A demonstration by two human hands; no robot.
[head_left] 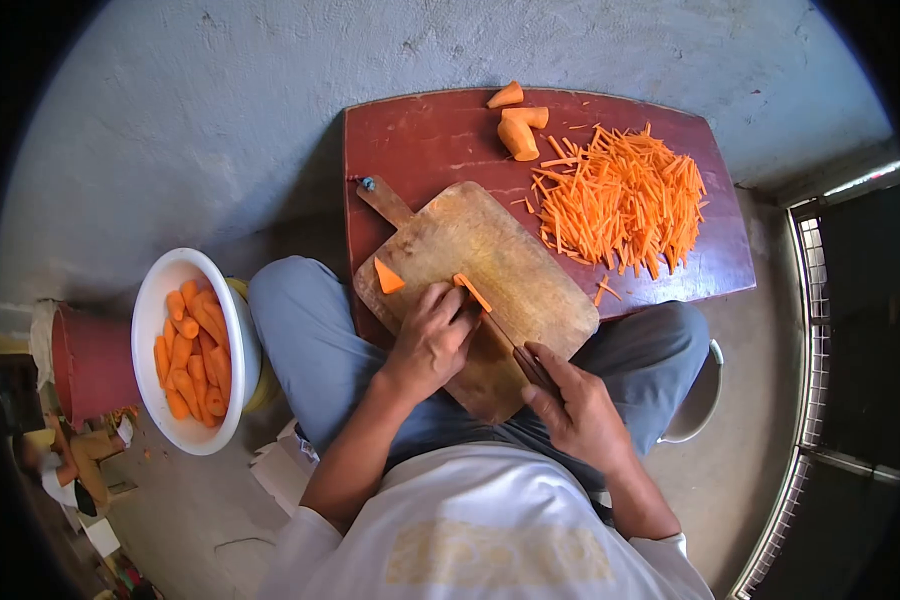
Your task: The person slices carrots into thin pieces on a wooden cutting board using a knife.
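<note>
A wooden cutting board (490, 240) lies tilted across the edge of the red table and over my lap. My right hand (580, 415) is closed round the dark handle of a knife (535, 368), its blade lying along the board beside my left fingers. With bent fingertips, my left hand (433, 340) presses a piece of carrot (472, 291) onto the board, right by the blade; the hand partly covers it. Left of that, a cut carrot wedge (388, 277) rests on the board, touched by neither hand.
Carrot sticks (625, 200) are heaped on the red table (420, 135), with several carrot chunks (519, 132) near its back edge. A white basin (150, 400) of peeled carrots stands left of my knee. Another person (70, 460) sits far left. A blue wall (370, 40) rises behind.
</note>
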